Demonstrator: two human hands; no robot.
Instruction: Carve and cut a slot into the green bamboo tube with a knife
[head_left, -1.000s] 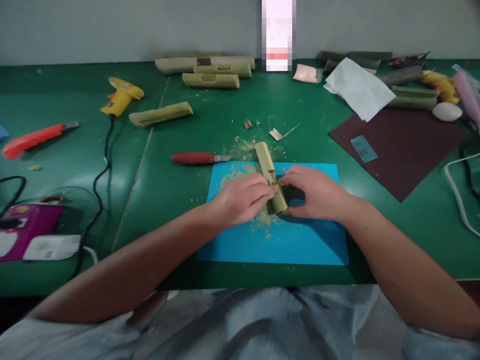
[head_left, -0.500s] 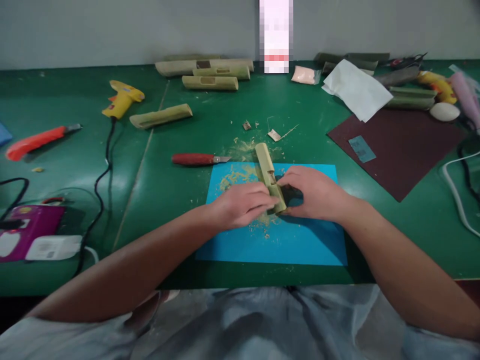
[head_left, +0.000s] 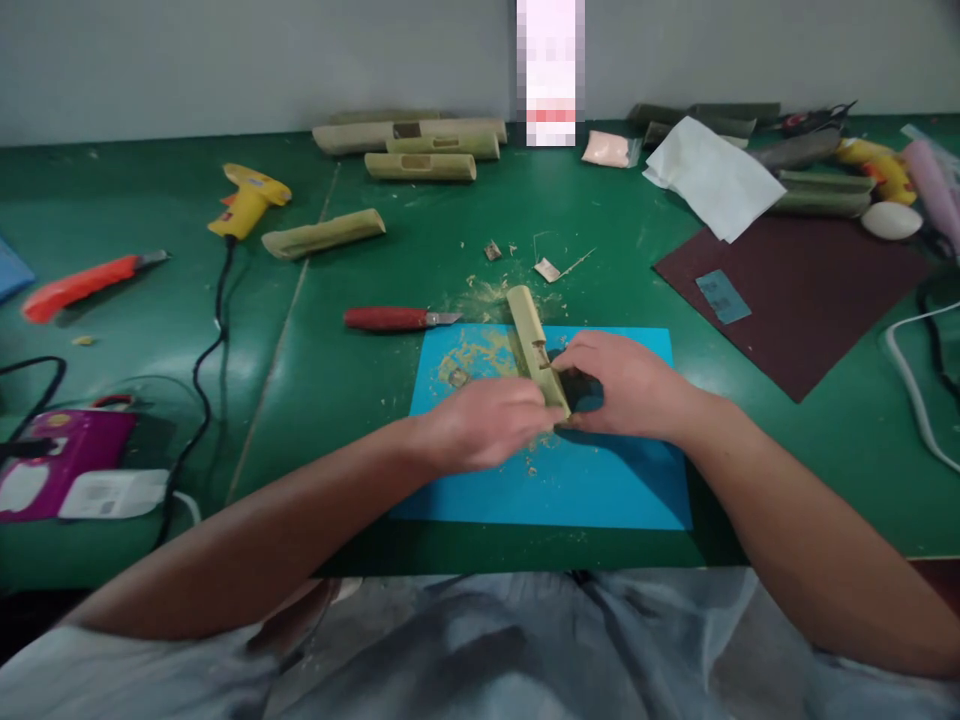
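Note:
A pale bamboo piece [head_left: 527, 315], with a rectangular notch cut in its upper side, lies slanted over the blue sheet [head_left: 600, 490]. My right hand [head_left: 626, 385] grips its right side, thumb near the close end and fingers by the notch. Closed fingers of my left hand [head_left: 487, 420] press on the near end from the left and cover part of it. Whether a small thing is under those fingertips is hidden. Shavings [head_left: 480, 355] are scattered around the bamboo. Left of its far end rests a red-handled knife [head_left: 397, 318], touched by neither hand.
Other bamboo pieces [head_left: 420, 167] lie at the back. On the left are a yellow glue gun [head_left: 247, 205] with a black cord, an orange cutter [head_left: 82, 287] and a purple power box [head_left: 90, 450]. White paper [head_left: 712, 180] partly covers a dark red sheet [head_left: 795, 300] on the right.
My left hand has slid slightly towards me along the bamboo, its fingers now at the near end. A small chip on the blue sheet now shows. My right hand keeps its grip.

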